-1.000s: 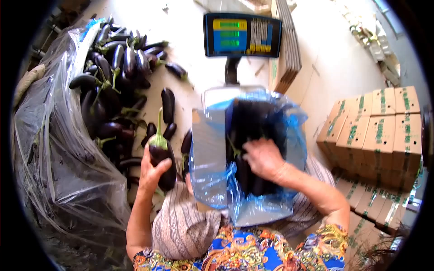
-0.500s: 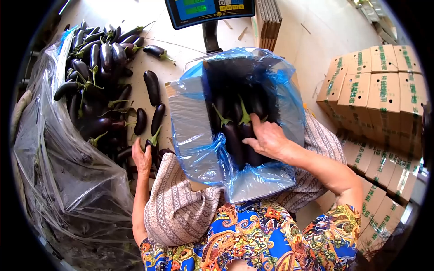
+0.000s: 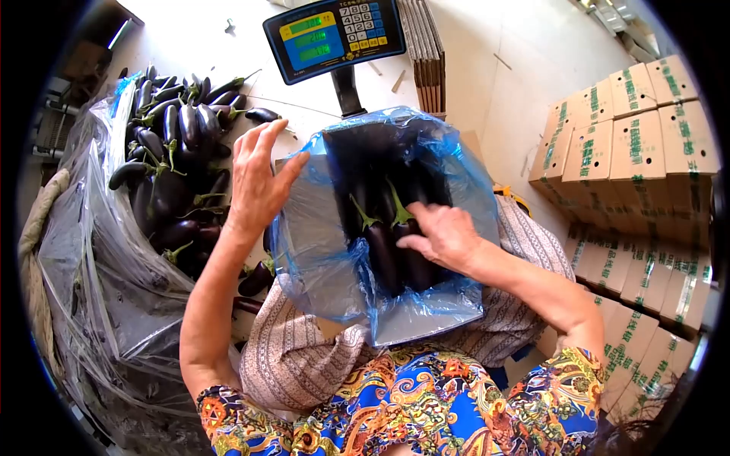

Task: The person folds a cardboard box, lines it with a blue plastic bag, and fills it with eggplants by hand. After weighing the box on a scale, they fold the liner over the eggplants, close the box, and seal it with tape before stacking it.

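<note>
Your left hand (image 3: 260,178) is up now, beside the far-left corner of the film-lined carton (image 3: 315,262) — fingers spread, nothing visible in it. In front of you, packed eggplants (image 3: 382,254) point away lengthwise; your right hand (image 3: 442,239), nearer, hovers half open over them — contact unclear. Farther left lie loose eggplants (image 3: 189,125).

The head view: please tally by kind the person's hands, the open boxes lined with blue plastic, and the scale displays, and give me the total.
Left hand and right hand: 2
Open box lined with blue plastic: 1
Scale display: 1
Total: 4
</note>
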{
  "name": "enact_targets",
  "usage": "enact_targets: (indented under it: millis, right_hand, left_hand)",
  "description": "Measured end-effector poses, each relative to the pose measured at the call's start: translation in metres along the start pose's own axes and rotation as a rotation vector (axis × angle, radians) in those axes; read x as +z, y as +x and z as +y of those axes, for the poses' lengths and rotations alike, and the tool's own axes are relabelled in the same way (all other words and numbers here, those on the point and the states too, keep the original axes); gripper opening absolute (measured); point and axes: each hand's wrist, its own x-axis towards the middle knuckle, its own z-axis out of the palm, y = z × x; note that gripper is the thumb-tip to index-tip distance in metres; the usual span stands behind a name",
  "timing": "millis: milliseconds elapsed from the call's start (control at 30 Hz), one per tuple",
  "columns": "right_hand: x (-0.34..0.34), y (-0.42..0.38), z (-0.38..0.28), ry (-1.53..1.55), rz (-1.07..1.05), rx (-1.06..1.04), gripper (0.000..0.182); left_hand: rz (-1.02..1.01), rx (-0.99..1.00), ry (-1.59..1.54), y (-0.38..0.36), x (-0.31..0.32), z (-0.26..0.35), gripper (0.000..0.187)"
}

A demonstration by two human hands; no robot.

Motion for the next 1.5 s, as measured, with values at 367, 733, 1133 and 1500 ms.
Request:
enact_targets:
  millis: [367,733,1133,1500]
  right_hand:
    - [-0.087,0.083,0.050,0.486,0.396,0.139,0.030]
    - [-0.061,-0.002,0.017,0.206,0.018,-0.396,0.006]
    - [-0.066,-0.058,0.017,-0.042,0.220,-0.056,0.037]
    - [-0.044,-0.027,-0.015,0.373,-0.203,-0.290,0.025]
  left_hand:
    - [-0.728,-0.428,-0.571,0.053,0.043,-0.043,0.027]
    - [-0.157,0.229,-0.164,-0.004,-0.030,0.044,0.013]
    - [-0.450,0.065,-0.168,-0.054,-0.071,0.085,0.035]
    - [-0.710,-0.169,-0.753,-0.060,-0.008,0.152,0.017]
